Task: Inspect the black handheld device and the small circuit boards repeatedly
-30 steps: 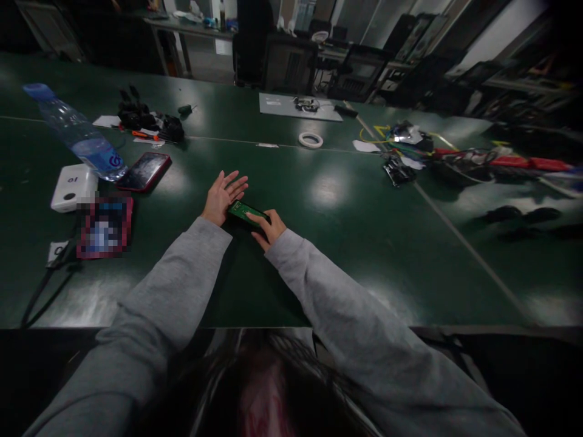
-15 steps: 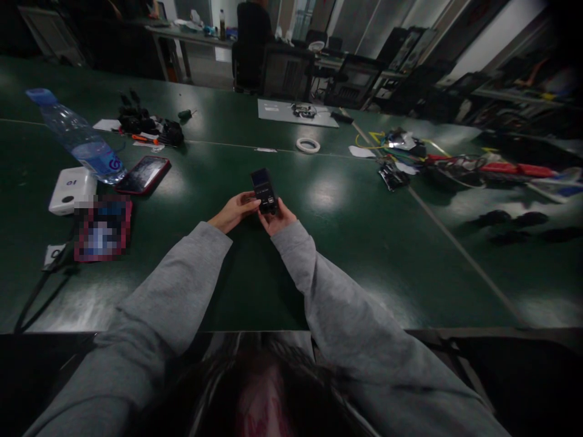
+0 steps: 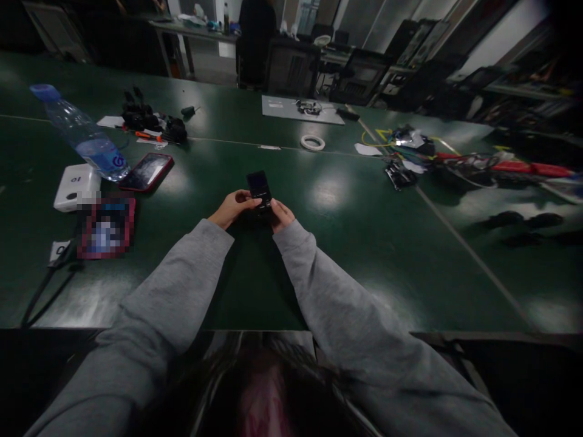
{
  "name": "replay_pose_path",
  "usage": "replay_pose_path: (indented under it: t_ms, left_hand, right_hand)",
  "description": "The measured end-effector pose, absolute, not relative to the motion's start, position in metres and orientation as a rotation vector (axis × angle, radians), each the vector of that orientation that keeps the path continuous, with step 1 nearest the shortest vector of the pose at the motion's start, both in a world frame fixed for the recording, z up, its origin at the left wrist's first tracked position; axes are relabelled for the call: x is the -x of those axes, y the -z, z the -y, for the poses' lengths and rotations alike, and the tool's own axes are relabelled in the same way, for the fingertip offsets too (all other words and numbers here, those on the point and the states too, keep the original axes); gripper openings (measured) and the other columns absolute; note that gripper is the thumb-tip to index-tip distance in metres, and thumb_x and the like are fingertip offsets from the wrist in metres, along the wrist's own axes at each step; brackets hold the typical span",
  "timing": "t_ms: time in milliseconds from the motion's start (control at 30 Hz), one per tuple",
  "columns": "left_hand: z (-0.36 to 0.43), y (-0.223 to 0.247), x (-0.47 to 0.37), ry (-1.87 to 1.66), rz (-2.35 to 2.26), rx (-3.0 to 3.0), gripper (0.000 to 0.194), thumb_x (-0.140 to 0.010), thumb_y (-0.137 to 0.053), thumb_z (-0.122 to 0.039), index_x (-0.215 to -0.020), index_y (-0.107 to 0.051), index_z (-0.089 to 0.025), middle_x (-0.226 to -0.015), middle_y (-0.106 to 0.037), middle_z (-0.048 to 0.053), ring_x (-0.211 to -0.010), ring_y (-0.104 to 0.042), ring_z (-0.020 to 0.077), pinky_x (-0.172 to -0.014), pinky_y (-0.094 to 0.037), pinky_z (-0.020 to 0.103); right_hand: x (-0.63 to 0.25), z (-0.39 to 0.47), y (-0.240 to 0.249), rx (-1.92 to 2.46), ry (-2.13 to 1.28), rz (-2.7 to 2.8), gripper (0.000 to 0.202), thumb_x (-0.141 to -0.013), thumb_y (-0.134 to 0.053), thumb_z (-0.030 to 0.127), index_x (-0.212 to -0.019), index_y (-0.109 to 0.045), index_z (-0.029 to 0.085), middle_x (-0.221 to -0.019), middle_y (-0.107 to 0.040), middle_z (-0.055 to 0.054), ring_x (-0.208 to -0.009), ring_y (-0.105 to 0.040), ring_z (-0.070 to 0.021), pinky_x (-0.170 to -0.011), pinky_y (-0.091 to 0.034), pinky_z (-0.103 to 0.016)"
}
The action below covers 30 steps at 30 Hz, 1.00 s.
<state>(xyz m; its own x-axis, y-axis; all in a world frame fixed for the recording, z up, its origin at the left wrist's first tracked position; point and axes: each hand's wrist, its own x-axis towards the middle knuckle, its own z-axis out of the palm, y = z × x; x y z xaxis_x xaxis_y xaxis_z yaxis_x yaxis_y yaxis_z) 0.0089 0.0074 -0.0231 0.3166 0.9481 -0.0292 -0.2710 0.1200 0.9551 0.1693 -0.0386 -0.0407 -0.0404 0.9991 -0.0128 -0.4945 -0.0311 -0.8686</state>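
Note:
A small black device (image 3: 258,183) with a dark, screen-like upper part and small white markings lower down is held over the middle of the green table (image 3: 255,273). My left hand (image 3: 231,208) grips its left side, with the thumb across the front. On the lower right side, my right hand (image 3: 282,215) is closed on the same device, its thumb near the white markings. The device tilts slightly to the left. Its back and the fingers behind it are hidden, and its exact kind is too small to make out.
On the left are a water bottle (image 3: 100,159), a white box (image 3: 75,185) and two red-edged phones (image 3: 146,172). Ahead lie a tape roll (image 3: 313,142), a grey board (image 3: 282,109) and a screwdriver (image 3: 188,111). Cables and red-handled tools (image 3: 512,165) are at right.
My right thumb has come up onto the device's front near the white markings. The device has shifted slightly left and lower against the hands, and the view has turned a little.

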Motion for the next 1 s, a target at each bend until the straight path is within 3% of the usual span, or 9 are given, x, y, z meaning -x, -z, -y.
replay_pose_path:
  t_ms: [167,633,1000]
  left_hand:
    - [-0.011,0.028,-0.005,-0.952,-0.805,-1.185,0.046,-0.057,-0.088,-0.028,-0.093,-0.062,-0.015,-0.096,-0.067,0.005,-0.091,-0.063,0.0163,-0.094,-0.043,0.037]
    - [-0.011,0.029,-0.003,-0.93,-0.831,-1.261,0.047,-0.059,-0.088,-0.03,-0.093,-0.06,-0.016,-0.093,-0.063,0.003,-0.087,-0.06,0.0157,-0.089,-0.043,0.037]
    - [-0.015,0.033,-0.005,-0.938,-0.816,-1.25,0.049,-0.059,-0.087,-0.03,-0.098,-0.061,-0.017,-0.098,-0.063,0.005,-0.092,-0.06,0.0182,-0.093,-0.042,0.039]
  right_hand:
    - [-0.174,0.04,0.039,0.804,-1.425,0.787,0.055,-0.061,-0.087,0.044,-0.105,-0.065,0.021,-0.098,-0.072,-0.001,-0.093,-0.068,-0.0158,-0.098,-0.051,-0.036]
    - [-0.178,0.043,0.037,0.864,-1.387,0.729,0.058,-0.055,-0.09,0.039,-0.098,-0.055,0.022,-0.083,-0.069,0.003,-0.074,-0.065,-0.0108,-0.077,-0.053,-0.028]
    - [-0.183,0.038,0.039,0.934,-1.302,0.848,0.061,-0.056,-0.089,0.047,-0.102,-0.057,0.023,-0.095,-0.068,0.0,-0.087,-0.065,-0.0141,-0.091,-0.051,-0.035]
